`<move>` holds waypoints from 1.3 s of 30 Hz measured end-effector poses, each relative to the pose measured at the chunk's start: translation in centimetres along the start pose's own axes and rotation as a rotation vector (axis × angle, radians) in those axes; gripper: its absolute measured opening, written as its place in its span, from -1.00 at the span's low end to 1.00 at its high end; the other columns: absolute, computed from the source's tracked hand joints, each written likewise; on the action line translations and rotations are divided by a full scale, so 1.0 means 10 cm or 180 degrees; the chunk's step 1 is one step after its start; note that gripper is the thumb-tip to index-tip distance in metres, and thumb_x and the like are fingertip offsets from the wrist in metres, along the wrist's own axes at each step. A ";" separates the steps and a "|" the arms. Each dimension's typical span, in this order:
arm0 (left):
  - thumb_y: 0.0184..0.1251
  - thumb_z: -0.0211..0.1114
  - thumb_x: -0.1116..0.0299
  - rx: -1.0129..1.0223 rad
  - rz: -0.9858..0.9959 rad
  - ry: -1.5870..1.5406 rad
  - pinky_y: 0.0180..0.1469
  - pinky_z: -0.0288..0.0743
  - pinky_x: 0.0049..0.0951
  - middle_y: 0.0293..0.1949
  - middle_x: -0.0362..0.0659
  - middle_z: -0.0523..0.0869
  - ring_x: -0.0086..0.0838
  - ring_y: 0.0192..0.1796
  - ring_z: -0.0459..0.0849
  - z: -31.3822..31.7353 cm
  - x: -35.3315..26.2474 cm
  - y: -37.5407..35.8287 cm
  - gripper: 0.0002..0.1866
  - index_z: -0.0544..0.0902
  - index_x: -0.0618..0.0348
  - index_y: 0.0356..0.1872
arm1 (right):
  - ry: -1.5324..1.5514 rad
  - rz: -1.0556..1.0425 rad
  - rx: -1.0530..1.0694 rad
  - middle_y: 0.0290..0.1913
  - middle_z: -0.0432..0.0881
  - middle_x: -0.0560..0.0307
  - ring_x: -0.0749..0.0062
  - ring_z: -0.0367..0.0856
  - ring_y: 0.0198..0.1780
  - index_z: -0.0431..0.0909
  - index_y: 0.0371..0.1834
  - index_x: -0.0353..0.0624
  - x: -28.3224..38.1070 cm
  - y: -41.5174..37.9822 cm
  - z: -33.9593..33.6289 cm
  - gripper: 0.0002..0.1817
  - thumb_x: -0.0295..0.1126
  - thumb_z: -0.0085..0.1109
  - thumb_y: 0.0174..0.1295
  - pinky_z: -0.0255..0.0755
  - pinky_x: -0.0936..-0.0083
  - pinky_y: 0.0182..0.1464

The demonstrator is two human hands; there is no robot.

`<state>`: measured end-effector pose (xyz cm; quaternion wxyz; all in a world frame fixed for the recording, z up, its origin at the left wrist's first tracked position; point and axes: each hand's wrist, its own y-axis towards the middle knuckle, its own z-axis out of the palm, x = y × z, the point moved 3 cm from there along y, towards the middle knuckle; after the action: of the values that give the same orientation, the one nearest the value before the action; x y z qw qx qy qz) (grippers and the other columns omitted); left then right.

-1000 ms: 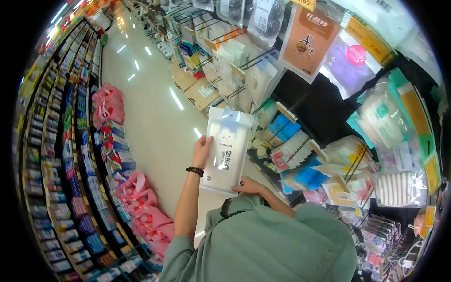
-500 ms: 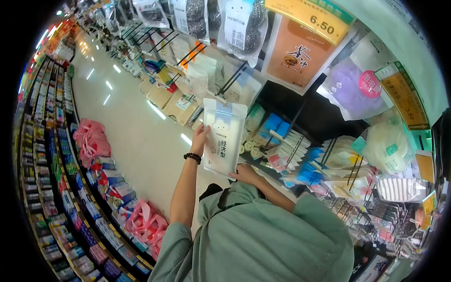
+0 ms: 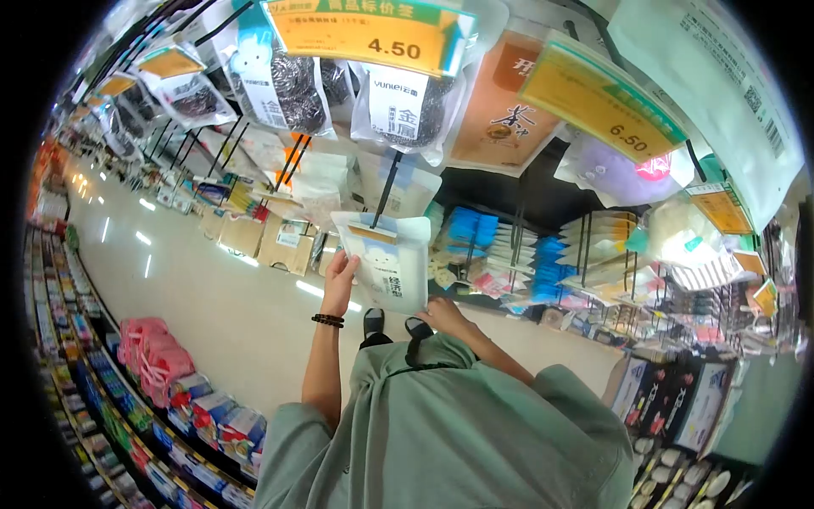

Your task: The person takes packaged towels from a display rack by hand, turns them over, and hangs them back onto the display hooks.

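A white plastic package [image 3: 387,270] with a blue strip and printed characters is upright before me, its top edge at the end of a black display hook [image 3: 389,182]. My left hand [image 3: 342,276], with dark beads at the wrist, grips the package's left edge. At its lower right corner, my right hand [image 3: 443,316] has its fingers closed on it. Behind the package, a similar pack [image 3: 405,182] hangs in the rack.
Bags of metal scrubbers [image 3: 394,106] and yellow price tags [image 3: 365,38] hang overhead. On the right are hooks of small packets [image 3: 551,254]. Pink bundles [image 3: 155,356] stand by the curved shelves at left. Stacked boxes [image 3: 670,399] are at lower right.
The view has shifted, with the scrubber bags and price tags now larger overhead. Both hands have brought the package up to the hook, its top now tilted left.
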<state>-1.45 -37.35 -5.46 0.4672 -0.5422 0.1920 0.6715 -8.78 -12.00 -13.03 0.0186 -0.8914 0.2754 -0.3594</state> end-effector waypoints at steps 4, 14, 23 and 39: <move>0.50 0.21 0.29 0.0173 0.0021 0.0197 -0.02 0.41 -0.54 -0.14 -0.30 0.70 -0.67 -0.11 0.57 -0.03 -0.14 0.11 -0.74 0.62 0.24 0.04 | 0.0113 0.0262 0.0098 -0.22 0.65 -0.36 -0.26 0.61 -0.14 0.66 -0.26 -0.41 0.14 0.06 0.11 -0.51 -0.05 0.20 0.28 0.48 0.00 -0.05; 0.49 0.23 0.31 0.0287 0.0042 0.0367 -0.06 0.40 -0.60 -0.16 -0.31 0.70 -0.68 -0.14 0.56 -0.15 -0.15 0.32 -0.75 0.64 0.26 0.02 | 0.0576 0.0752 -0.0200 -0.22 0.68 -0.32 -0.21 0.65 -0.15 0.68 -0.10 -0.29 0.22 0.06 0.38 -0.61 -0.14 0.25 0.25 0.52 0.09 -0.04; 0.52 0.20 0.27 0.0126 0.0158 0.0380 0.00 0.42 -0.57 -0.12 -0.25 0.69 -0.62 -0.10 0.57 0.08 -0.08 0.78 -0.67 0.59 0.33 0.09 | 0.1337 0.1174 -0.0879 -0.26 0.75 -0.11 0.36 0.72 -0.23 0.66 -0.05 -0.33 0.01 0.38 0.25 -0.70 -0.36 0.32 0.22 0.56 0.38 -0.15; 0.51 0.17 0.24 -0.0217 0.1256 0.0911 0.02 0.47 -0.38 -0.17 0.08 0.69 -0.38 -0.12 0.60 0.54 -0.10 1.78 -0.57 0.50 0.52 0.07 | 0.1376 0.1668 -0.1818 -0.10 0.69 -0.22 0.06 0.68 -0.01 0.54 0.11 -0.31 -0.07 1.07 -0.25 -0.52 -0.30 0.33 0.15 0.51 0.28 0.03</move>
<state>-19.30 -42.32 -7.14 0.2765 -0.5993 0.3356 0.6721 -15.93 -20.32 -14.10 -0.1960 -0.6652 0.5780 -0.4302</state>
